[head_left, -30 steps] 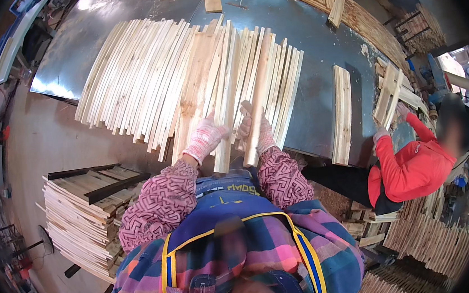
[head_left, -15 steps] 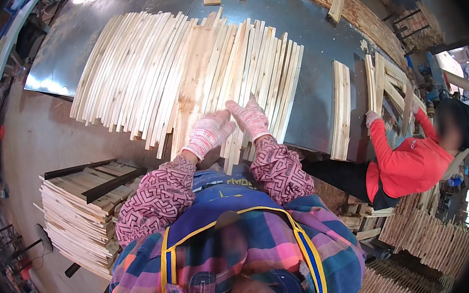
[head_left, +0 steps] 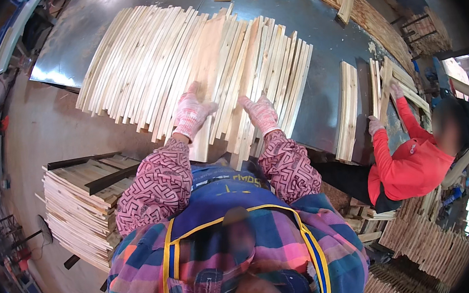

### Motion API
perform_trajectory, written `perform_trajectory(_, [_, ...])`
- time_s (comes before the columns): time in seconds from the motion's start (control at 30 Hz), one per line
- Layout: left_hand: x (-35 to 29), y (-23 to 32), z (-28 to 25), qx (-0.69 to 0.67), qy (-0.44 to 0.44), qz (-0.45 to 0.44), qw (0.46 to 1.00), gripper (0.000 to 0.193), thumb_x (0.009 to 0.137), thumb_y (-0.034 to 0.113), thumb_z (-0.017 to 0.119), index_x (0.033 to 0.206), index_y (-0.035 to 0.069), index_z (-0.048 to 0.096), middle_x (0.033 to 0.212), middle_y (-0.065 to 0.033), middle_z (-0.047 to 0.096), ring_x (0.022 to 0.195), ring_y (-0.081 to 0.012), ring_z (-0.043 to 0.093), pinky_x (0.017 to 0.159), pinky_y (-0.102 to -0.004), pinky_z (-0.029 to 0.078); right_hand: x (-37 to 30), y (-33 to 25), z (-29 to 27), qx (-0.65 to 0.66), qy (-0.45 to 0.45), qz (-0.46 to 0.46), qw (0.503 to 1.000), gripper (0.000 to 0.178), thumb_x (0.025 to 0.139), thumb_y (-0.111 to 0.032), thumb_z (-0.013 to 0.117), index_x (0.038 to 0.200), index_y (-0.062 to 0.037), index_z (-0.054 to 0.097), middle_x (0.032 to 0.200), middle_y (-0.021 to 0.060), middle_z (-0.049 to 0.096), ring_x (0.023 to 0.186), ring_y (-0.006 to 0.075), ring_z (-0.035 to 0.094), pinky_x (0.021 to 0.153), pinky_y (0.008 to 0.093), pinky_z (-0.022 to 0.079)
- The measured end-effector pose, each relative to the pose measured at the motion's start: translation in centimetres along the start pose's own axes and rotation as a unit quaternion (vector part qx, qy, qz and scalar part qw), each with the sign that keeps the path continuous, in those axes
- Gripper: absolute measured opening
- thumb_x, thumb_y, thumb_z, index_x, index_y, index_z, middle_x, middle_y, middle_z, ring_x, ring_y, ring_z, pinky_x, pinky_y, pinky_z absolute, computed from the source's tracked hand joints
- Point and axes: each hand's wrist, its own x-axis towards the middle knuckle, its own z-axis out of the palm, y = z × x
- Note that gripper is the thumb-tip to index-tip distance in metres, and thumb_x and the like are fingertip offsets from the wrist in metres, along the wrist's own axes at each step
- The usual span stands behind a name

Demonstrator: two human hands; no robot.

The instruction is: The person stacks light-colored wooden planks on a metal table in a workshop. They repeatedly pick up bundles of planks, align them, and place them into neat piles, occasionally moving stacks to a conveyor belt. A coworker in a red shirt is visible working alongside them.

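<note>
Many pale wooden slats (head_left: 142, 65) lie fanned side by side on a dark metal table (head_left: 325, 87). My left hand (head_left: 191, 114), in a pink-and-white work glove, rests flat with fingers spread on a wider slat (head_left: 207, 64) near the table's front edge. My right hand (head_left: 260, 113), gloved the same way, lies flat on the slats just to the right of it. Neither hand grips anything.
A tall stack of cut slats (head_left: 77, 209) stands at my left beside the table. A person in a red top (head_left: 411, 166) works at the right, hands on a small slat bundle (head_left: 349, 107). More slat piles (head_left: 424, 241) lie at lower right.
Both hands have slid farther up onto the slats and spread flat, the left one moving apart from the right. The person in red shifted an arm toward the small bundle.
</note>
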Motion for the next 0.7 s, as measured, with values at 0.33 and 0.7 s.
perform_trajectory(0.33, [0.1, -2.9, 1.4, -0.564, -0.252, -0.099, 0.78, 0.07, 0.086, 0.039, 0.061, 0.141, -0.002, 0.051, 0.115, -0.0225, 0.068, 0.101, -0.0324, 0.07, 0.093, -0.0441, 0.058, -0.2, -0.3, -0.2, -0.015, -0.009, 0.006, 1.0, 0.102, 0.083, -0.062, 0.069, 0.151, 0.0059, 0.034, 0.141, 0.032, 0.052, 0.134, 0.0405, 0.051, 0.113, 0.0419, 0.04])
perform_trajectory(0.7, [2.3, -3.3, 1.3, -0.175, -0.108, 0.095, 0.974, 0.065, 0.085, 0.035, 0.068, 0.135, -0.004, 0.054, 0.108, -0.0158, 0.072, 0.095, -0.0252, 0.071, 0.086, -0.0349, 0.055, -0.4, -0.7, -0.6, -0.034, -0.025, 0.013, 0.999, 0.1, 0.084, -0.063, 0.067, 0.149, 0.006, 0.037, 0.137, 0.0293, 0.057, 0.13, 0.0387, 0.055, 0.11, 0.0415, 0.043])
